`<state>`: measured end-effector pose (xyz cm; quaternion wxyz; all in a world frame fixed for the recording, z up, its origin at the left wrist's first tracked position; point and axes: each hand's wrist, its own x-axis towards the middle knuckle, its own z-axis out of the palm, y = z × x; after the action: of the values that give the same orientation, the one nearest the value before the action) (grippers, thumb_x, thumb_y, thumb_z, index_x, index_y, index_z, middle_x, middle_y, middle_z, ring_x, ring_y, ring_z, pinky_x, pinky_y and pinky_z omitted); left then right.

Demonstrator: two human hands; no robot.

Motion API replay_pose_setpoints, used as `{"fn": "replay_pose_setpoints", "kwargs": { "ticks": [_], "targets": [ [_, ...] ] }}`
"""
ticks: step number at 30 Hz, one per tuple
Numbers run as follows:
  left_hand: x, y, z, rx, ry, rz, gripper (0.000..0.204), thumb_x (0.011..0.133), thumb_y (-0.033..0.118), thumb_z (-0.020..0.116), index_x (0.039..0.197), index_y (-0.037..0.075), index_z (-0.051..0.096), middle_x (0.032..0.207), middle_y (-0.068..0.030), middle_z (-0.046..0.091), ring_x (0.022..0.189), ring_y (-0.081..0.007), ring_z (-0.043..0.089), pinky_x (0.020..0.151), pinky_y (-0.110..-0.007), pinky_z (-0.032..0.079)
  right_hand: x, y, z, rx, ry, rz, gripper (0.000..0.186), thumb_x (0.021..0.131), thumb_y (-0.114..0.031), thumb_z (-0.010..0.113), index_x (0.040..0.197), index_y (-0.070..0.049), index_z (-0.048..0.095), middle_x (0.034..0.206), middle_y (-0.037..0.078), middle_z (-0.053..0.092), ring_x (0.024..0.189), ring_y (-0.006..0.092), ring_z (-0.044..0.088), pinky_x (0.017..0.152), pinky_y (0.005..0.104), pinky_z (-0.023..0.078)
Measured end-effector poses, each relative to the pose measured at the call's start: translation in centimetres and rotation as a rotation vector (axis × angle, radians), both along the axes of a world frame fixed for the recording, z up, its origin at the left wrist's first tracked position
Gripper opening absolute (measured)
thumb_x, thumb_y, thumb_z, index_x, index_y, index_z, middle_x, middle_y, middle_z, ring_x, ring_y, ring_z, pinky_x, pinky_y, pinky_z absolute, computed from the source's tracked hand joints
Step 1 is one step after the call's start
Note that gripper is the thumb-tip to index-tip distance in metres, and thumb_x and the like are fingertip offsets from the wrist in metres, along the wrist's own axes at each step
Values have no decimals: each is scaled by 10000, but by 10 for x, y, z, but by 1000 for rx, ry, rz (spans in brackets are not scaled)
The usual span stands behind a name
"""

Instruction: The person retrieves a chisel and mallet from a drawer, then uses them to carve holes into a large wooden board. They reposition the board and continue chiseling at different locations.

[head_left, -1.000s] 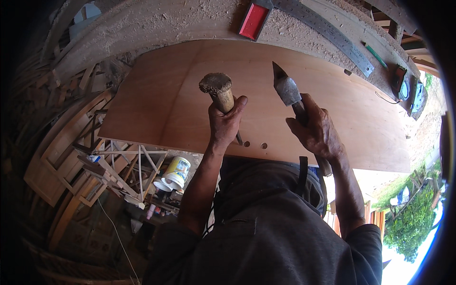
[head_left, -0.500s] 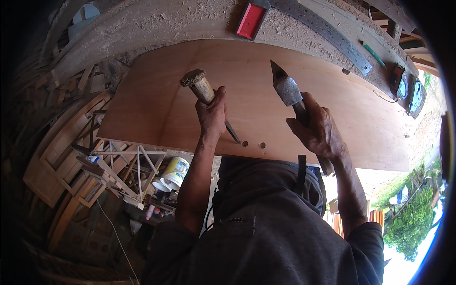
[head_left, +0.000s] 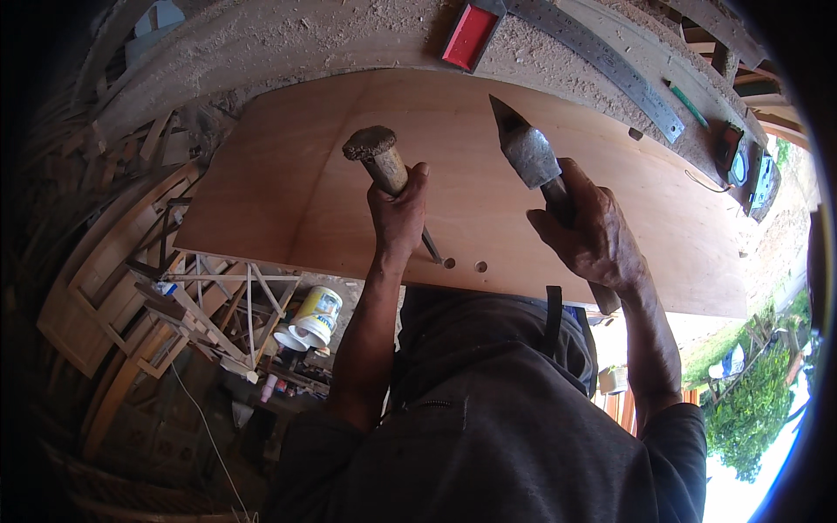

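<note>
My left hand (head_left: 398, 213) is wrapped round the wooden handle of a chisel (head_left: 388, 173), whose struck end is frayed. The chisel leans, its blade tip at the board beside a round hole (head_left: 449, 262). A second round hole (head_left: 480, 267) lies just to the right, near the board's close edge. In my right hand (head_left: 600, 228) is a hammer (head_left: 532, 157) with a pointed metal head, raised to the right of the chisel and apart from it. Under both hands lies a wide, smooth reddish-brown wooden board (head_left: 288, 192).
Beyond the board, a dusty bench surface (head_left: 305, 39) holds a red-faced tool (head_left: 468, 37), a metal ruler (head_left: 610, 65), a green pencil (head_left: 689, 103) and a tape measure (head_left: 731, 148). Wooden frames (head_left: 96, 288) and a white-and-yellow bucket (head_left: 317, 314) stand lower left.
The chisel handle has swung slightly to the right and more upright, its tip staying by the hole. The hammer head has shifted slightly up, still held in my right hand.
</note>
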<state>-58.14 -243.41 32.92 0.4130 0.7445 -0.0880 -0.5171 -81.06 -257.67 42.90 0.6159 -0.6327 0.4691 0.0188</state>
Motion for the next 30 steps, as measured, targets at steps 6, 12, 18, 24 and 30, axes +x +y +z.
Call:
{"fn": "replay_pose_setpoints", "kwargs": {
  "ticks": [6, 12, 18, 24, 30],
  "targets": [
    [-19, -22, 20, 92, -3, -295, 366, 922, 164, 709, 652, 55, 486, 608, 84, 426, 583, -14, 378, 505, -258, 336, 3, -1, 3, 12, -6, 5, 318, 857, -137, 724, 1107, -29, 562, 666, 115, 609, 572, 235, 601, 578, 403, 465],
    [-15, -6, 19, 19, 35, -279, 404, 937, 160, 681, 632, 45, 442, 592, 85, 394, 575, -16, 355, 505, -259, 319, 8, -36, 24, -160, -48, 5, 418, 845, -134, 740, 1217, -43, 573, 658, 131, 599, 610, 283, 645, 597, 390, 492],
    [-20, -7, 18, -9, 0, -323, 262, 951, 168, 717, 779, 110, 528, 596, 88, 467, 485, 0, 416, 433, -207, 345, 31, -92, 39, -466, -364, -531, 206, 901, -73, 701, 1086, -38, 617, 733, 52, 648, 549, 137, 606, 504, 285, 490],
    [-19, 13, 24, -90, 60, -45, 279, 904, 153, 755, 1122, 37, 626, 829, 20, 605, 587, -25, 491, 537, -225, 408, 57, -44, 9, -247, -69, 631, 280, 868, -22, 585, 1137, -2, 514, 740, 224, 671, 725, 392, 709, 677, 481, 584],
    [26, -18, 18, -299, 148, 213, 279, 952, 160, 724, 1131, 6, 575, 765, 30, 524, 657, -48, 519, 580, -240, 456, 38, -18, 18, -105, -147, 81, 350, 854, -98, 683, 1160, -25, 530, 726, 182, 651, 680, 359, 682, 630, 457, 515]
  ]
}}
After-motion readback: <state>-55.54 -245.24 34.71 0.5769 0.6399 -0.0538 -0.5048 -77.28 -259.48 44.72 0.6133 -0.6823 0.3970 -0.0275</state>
